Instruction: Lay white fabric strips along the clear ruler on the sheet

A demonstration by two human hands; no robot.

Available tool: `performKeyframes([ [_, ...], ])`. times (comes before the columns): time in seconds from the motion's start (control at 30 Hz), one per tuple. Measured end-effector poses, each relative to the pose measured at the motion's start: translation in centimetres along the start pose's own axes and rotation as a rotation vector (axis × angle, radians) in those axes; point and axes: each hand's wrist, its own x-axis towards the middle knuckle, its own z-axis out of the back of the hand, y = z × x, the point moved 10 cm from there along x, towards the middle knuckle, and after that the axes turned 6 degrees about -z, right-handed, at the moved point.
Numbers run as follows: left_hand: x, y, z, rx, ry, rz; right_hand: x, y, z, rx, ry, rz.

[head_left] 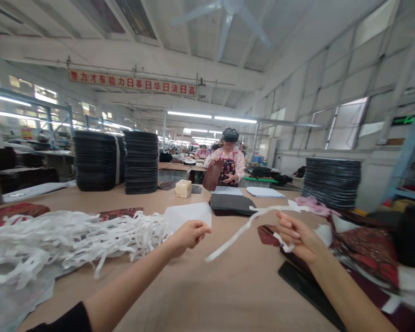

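Observation:
My right hand (293, 235) is closed on a long white strip (240, 233), which trails left over the brown table (180, 290). My left hand (192, 234) hangs over the table with its fingers curled together; what they hold, if anything, is too small to make out. A tangled heap of white strips (72, 237) lies to the left. Behind my hands are a white sheet (188, 214) and a small stack of dark padded pieces (231, 204). A dark red piece (267, 235) lies beside my right hand.
Tall dark stacks (98, 161) stand at the back left, another stack (331, 182) at the right. A yellowish block (183, 189) sits near the far edge. A person (228, 161) opposite holds a brown piece. Patterned red fabric (366, 253) and a dark flat object (307, 293) lie right.

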Motion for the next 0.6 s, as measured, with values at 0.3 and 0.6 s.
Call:
performKeyframes([
  [0.3, -0.6, -7.6, -7.3, 0.111, 0.091, -0.375, -1.6, -4.6, -4.4, -0.11, 0.111, -0.131],
  [0.6, 2.1, -9.9, -1.5, 0.317, -0.24, -0.229, -2.9, -5.6, -3.9, -0.036, 0.187, -0.11],
])
